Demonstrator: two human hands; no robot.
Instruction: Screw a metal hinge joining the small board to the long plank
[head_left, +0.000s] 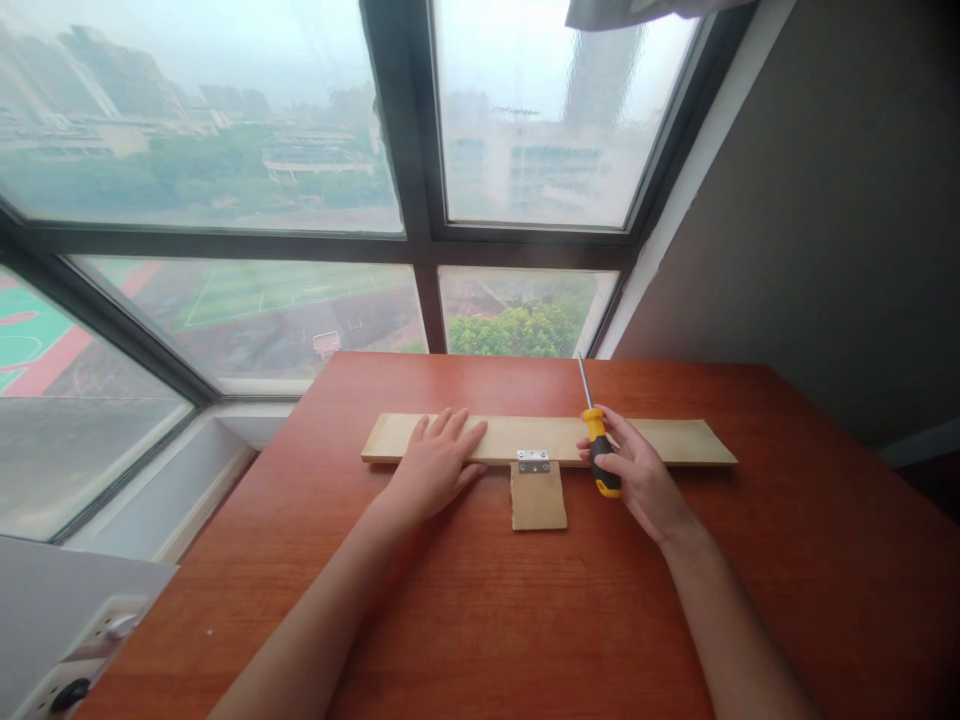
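A long pale wooden board (675, 440) lies crosswise on the table. My left hand (441, 455) rests flat on its left part, fingers spread. Wrapped in the fingers of my right hand (637, 475) is a screwdriver (596, 440) with a yellow and black handle, its metal shaft pointing up and away from me. The shaft's tip touches nothing. Between my hands, a small metal hinge (533, 461) sits at the board's near edge. One leaf lies on the board, the other on a small brown piece of board (538, 503) that extends toward me.
The reddish-brown wooden table (450, 620) spreads under everything. Behind its far edge stand large windows with dark frames (420, 245). A grey wall (810, 220) rises at the right. At the lower left is a wall socket (67, 685) with a black plug.
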